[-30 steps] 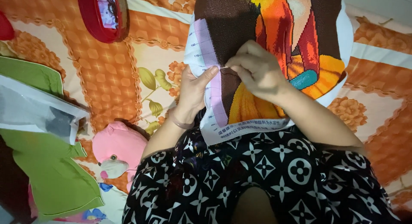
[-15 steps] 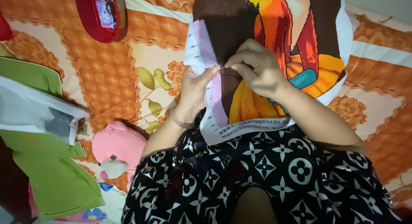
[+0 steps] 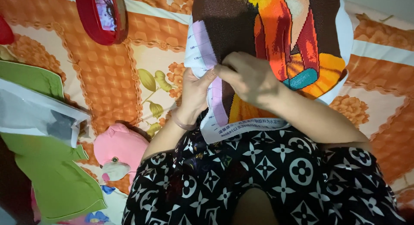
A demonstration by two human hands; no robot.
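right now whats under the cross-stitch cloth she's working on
The cross-stitch cloth lies over the lap in a black patterned dress, on an orange floral bedsheet. The left hand grips its edge; fingers behind the cloth are hidden.

Colourful cross-stitch cloth (image 3: 276, 48) (perhaps half-finished) draped over lap.

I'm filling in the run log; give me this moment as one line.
left hand: grips embroidery cloth edge | right hand: pinches at cloth, needle not discernible | nearby: pink plush toy, red case
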